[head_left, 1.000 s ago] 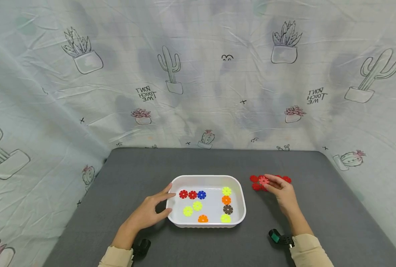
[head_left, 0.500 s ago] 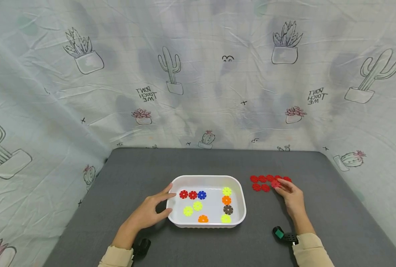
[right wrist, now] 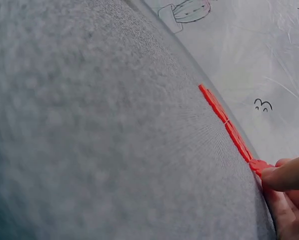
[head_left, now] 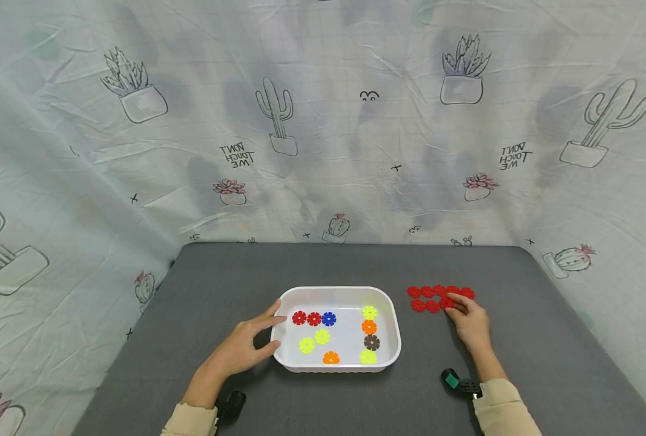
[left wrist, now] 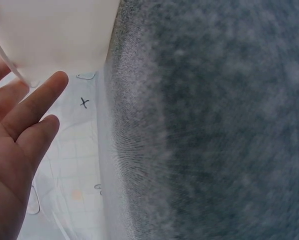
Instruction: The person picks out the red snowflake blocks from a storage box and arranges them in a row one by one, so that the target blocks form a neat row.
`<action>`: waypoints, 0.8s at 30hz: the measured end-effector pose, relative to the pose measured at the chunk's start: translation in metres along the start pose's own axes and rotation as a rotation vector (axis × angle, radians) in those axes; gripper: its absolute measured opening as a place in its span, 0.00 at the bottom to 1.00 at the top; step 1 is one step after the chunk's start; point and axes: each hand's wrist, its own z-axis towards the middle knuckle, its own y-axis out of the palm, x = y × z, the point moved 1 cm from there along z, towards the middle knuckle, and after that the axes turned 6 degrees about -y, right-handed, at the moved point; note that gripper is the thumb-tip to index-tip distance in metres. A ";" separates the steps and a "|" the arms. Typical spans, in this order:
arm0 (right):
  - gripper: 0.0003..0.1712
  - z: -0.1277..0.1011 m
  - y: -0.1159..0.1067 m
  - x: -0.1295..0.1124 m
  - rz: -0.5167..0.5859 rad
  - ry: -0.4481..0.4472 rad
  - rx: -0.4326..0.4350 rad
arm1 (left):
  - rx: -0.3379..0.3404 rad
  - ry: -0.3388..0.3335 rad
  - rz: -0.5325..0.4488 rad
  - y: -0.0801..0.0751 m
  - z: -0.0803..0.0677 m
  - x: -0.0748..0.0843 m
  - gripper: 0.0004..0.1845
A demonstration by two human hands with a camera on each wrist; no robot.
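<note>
My left hand [head_left: 246, 346] rests at the left end of a white tray [head_left: 336, 367], with fingers and thumb over its rim; the left wrist view shows fingers on both sides of the tray wall [left wrist: 59, 30]. Between thumb and fingertips, my right hand [head_left: 471, 321] pinches a red notched plastic disc [head_left: 446, 303]. This disc is at the right end of a front row of red discs [head_left: 425, 306]. A back row of several red discs [head_left: 439, 290] lies just behind. From the right wrist view, the pinched disc [right wrist: 259, 166] is close over the table, beside the flat red row [right wrist: 224, 120].
Inside the tray lie red discs [head_left: 306, 318], a blue disc [head_left: 329, 318], orange discs [head_left: 369, 327], a brown disc [head_left: 372, 343] and several yellow discs [head_left: 322, 336]. A grey table [head_left: 235, 266] meets a cactus-print cloth [head_left: 323, 151] behind.
My right hand has carried its red disc rightward from over the left part of the rows, then lowered it to the front row's right end. My left hand stays on the tray.
</note>
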 end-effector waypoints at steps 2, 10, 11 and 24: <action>0.20 0.000 0.001 -0.001 -0.043 -0.005 0.005 | 0.004 0.002 -0.001 0.000 0.000 0.000 0.25; 0.23 0.001 0.003 -0.003 -0.132 -0.010 0.026 | -0.001 -0.019 0.003 0.001 -0.001 0.001 0.25; 0.23 0.001 0.003 -0.003 -0.133 -0.011 0.030 | -0.003 -0.021 0.002 0.001 -0.001 0.001 0.25; 0.20 -0.001 0.004 -0.004 -0.101 -0.006 0.041 | 0.001 -0.016 0.007 0.001 -0.001 -0.001 0.25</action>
